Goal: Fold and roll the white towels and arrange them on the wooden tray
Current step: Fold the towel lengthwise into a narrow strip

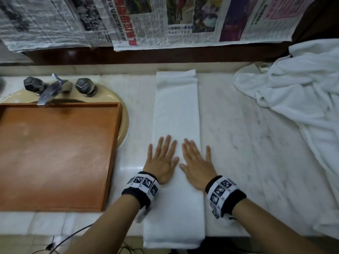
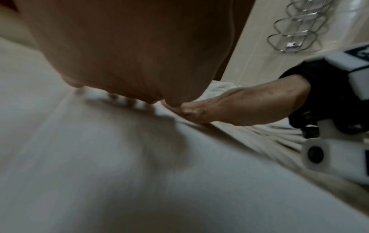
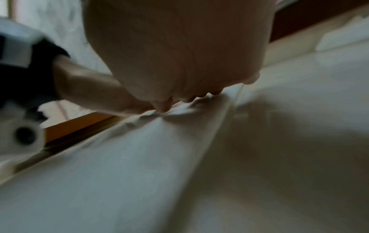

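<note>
A white towel, folded into a long narrow strip, lies on the marble counter and runs from the back wall to the front edge, where its near end hangs over. My left hand and right hand lie flat side by side on its middle, fingers straight and spread, palms pressing down. The wooden tray sits to the left with nothing on it. In the left wrist view my left hand rests on the towel with the right hand beside it. In the right wrist view the right hand presses the towel.
A heap of crumpled white towels fills the right side of the counter. The tray lies over a beige sink with a tap behind it. Newspaper sheets hang on the back wall. A cable dangles below the front edge.
</note>
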A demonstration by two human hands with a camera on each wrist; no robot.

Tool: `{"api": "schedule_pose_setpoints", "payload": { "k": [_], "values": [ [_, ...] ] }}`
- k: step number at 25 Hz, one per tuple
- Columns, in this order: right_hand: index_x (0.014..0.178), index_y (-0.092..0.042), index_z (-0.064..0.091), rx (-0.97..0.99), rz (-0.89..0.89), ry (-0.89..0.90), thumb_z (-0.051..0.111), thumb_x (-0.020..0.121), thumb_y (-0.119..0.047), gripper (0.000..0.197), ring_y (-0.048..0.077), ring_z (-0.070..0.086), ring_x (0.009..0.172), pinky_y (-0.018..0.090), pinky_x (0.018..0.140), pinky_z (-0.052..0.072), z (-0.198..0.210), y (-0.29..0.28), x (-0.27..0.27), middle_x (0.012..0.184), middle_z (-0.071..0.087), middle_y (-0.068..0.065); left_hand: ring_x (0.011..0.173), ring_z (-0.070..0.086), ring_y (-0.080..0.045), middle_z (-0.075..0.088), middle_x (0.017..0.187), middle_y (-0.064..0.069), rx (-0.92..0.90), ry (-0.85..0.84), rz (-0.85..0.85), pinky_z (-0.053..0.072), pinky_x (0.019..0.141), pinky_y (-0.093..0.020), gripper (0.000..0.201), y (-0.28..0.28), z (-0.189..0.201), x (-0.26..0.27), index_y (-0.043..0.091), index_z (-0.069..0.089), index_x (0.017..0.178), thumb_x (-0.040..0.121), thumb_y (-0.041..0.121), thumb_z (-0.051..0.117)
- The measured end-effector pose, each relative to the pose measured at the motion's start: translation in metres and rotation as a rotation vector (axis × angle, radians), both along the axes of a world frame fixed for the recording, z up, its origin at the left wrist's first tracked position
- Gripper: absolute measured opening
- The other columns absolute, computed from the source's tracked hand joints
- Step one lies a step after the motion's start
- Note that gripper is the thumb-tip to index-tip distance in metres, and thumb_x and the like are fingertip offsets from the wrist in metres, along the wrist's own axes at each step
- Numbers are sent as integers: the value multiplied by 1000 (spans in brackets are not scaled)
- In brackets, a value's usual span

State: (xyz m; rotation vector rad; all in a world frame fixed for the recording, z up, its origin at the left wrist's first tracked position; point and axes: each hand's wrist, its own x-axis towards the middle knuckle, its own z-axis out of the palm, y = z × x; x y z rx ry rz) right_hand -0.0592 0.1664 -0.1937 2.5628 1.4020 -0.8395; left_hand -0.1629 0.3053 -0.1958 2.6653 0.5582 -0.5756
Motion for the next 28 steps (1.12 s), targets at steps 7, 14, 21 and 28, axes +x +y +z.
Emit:
{"api": "schedule_pose_setpoints", "payload": {
  "k": [7,14,21,28],
  "values": [
    [149,-10,-22,55,-192,-24,16,103,-41,67,18,-26,144,62,113,-10,6,-18,-32,155,-32,4,139,-36,-18,-39,151,3,-37,16,141,-18,115,-52,57,-21,7,-36,31,-26,148,102,46,6],
    [149,-12,-22,-36,-405,11,13,103,-43,66,17,-26,144,65,112,-11,4,-48,-42,153,-35,1,139,-36,-20,-38,152,3,-16,86,358,-19,113,-55,59,-12,-2,-96,26,-25,148,101,46,5],
    [150,-13,-21,-38,-403,27,14,103,-43,66,14,-26,144,65,112,-9,-4,-65,-69,156,-32,0,140,-34,-18,-40,149,7,-47,70,288,-16,115,-56,58,-32,-5,-115,29,-27,147,102,46,4],
    [151,-14,-20,-8,-147,22,19,104,-39,65,11,-27,143,63,113,-11,-1,-49,-86,155,-32,-3,144,-26,-12,-31,155,8,-55,59,23,-16,116,-49,61,-53,5,-93,21,-20,151,104,40,14]
  ]
}}
